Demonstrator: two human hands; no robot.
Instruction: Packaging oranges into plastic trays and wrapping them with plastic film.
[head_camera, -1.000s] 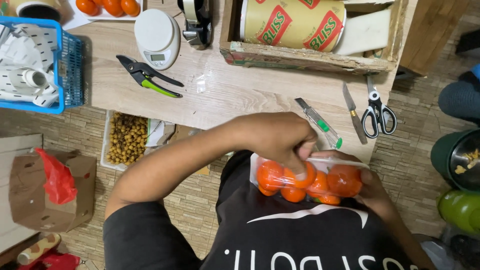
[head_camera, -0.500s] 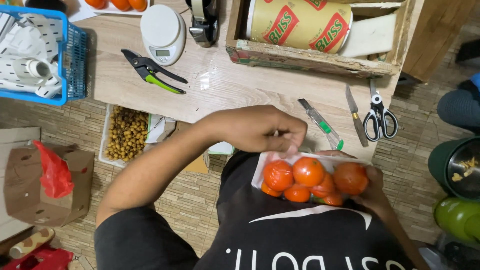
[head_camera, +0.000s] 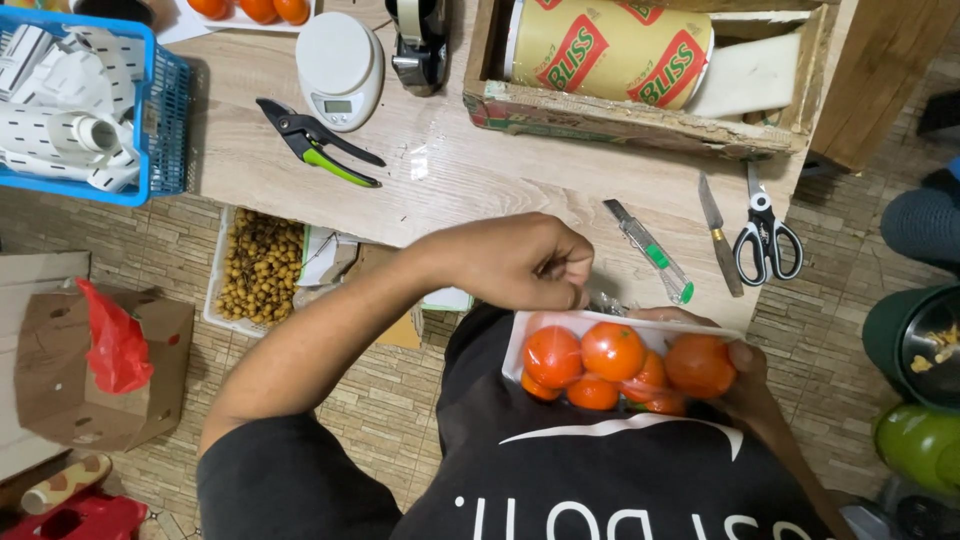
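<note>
The right hand (head_camera: 745, 385) is cupping the far end of a white foam tray of round orange fruits wrapped in clear film (head_camera: 610, 365), pressing it against the person's black shirt so it is staying level. The left hand (head_camera: 515, 262) is clenching at the tray's upper edge, fingers pinching what looks like a gathered bit of film, likely drawing the wrap tight. Just beyond the hands, on the pale wooden surface (head_camera: 470, 175), a green-tipped utility knife (head_camera: 648, 250) and black-handled scissors (head_camera: 765, 235) are lying within easy reach.
</note>
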